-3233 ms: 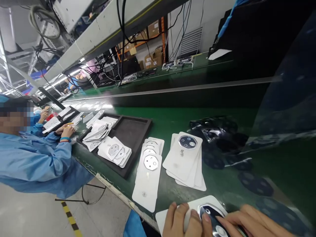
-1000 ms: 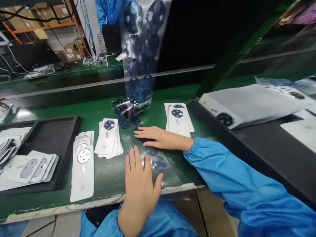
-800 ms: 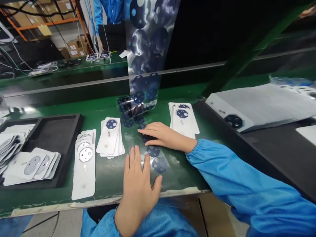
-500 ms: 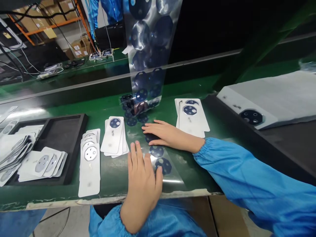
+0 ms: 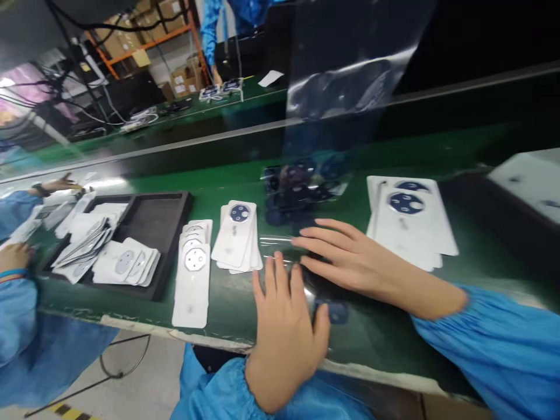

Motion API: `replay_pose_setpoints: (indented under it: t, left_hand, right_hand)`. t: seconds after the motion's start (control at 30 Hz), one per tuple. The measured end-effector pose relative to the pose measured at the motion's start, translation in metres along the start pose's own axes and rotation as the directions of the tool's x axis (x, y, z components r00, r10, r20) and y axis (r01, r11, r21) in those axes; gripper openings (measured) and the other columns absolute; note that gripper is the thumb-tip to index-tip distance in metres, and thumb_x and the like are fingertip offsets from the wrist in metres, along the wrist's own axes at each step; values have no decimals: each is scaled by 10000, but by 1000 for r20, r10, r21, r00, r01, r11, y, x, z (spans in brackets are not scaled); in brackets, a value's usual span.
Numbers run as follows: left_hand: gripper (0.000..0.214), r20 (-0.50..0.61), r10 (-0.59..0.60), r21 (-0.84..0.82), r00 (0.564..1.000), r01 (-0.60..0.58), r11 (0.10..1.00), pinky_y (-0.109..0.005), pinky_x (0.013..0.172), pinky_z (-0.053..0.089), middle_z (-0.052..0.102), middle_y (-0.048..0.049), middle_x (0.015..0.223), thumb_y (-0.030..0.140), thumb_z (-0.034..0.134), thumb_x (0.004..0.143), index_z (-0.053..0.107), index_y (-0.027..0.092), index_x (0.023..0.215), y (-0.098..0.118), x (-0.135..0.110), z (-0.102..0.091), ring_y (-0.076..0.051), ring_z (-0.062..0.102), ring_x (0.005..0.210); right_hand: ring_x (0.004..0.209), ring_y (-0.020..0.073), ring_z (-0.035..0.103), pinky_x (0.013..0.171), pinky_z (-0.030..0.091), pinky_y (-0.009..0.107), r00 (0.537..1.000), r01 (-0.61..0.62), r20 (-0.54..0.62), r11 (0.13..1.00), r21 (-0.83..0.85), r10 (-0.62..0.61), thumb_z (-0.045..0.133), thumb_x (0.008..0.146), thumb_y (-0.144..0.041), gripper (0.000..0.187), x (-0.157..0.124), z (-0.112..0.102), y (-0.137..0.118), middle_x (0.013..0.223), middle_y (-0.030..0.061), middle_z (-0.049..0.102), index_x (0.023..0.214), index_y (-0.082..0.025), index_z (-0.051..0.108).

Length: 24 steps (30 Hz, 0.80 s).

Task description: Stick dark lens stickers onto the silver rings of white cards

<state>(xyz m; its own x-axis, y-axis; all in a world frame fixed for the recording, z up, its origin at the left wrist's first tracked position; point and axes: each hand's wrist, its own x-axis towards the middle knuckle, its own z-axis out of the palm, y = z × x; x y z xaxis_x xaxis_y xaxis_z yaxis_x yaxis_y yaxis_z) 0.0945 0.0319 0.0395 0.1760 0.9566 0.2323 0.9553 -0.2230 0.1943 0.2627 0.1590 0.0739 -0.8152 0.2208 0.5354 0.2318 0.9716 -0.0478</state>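
Green matting covers the long counter [image 5: 245,291] in front of me, with a second green line and stacked cardboard boxes [image 5: 175,76] behind it. At the far left a co-worker's hand [image 5: 13,256] with a blue wristband rests by the edge, and just beyond it sits a black tray [image 5: 170,233] holding fanned white cards. Next come two small piles laid on the mat: a stack of white backing cards with silver rings [image 5: 192,268], then, just beside it, a stack topped by a blue camera lens piece [image 5: 238,233], kept in separate piles, I judge, so that the two kinds do not mix. My left hand [image 5: 286,326] lies flat, palm down and fingers spread, its grip apart and clamped on nothing, pressing the near end of the clear film strip [image 5: 301,251] to the mat. That strip carries dark blue round lens stickers [image 5: 335,312], one showing just beside my thumb, and it runs away from me to a crumpled heap [image 5: 297,186] and then rises blurred toward the top of the view. My right hand [image 5: 350,262] also lies open, fingers flat on the film farther along, seemingly to hold it taut. Further right lies another stack of finished white cards [image 5: 409,221], well apart from the film, and a dark tray edge [image 5: 490,221].
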Motion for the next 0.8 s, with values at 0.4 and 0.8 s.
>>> replay_pose_setpoints:
  t: [0.4, 0.8]
  left_hand:
    - [436, -66, -440, -855, 896, 177, 488, -541, 1187, 364, 554, -134, 1403, 267, 661, 893, 580, 176, 1311, -12, 4, -11, -305, 482, 1353]
    - [161, 142, -543, -974, 827, 216, 74, -243, 793, 532, 650, -69, 960, 305, 696, 847, 644, 153, 859, -27, 5, -10, -171, 636, 894]
  right_hand:
    - [1372, 331, 449, 1083, 506, 507, 859, -322, 216, 160, 933, 464, 145, 1162, -450, 572, 8, -13, -30, 1468, 72, 504, 1363, -340, 669]
    - [1243, 281, 542, 1059, 502, 445, 780, -516, -3, 645, 564, 626, 586, 1073, -404, 407, 9, 14, -49, 1382, 57, 541, 1477, -364, 556]
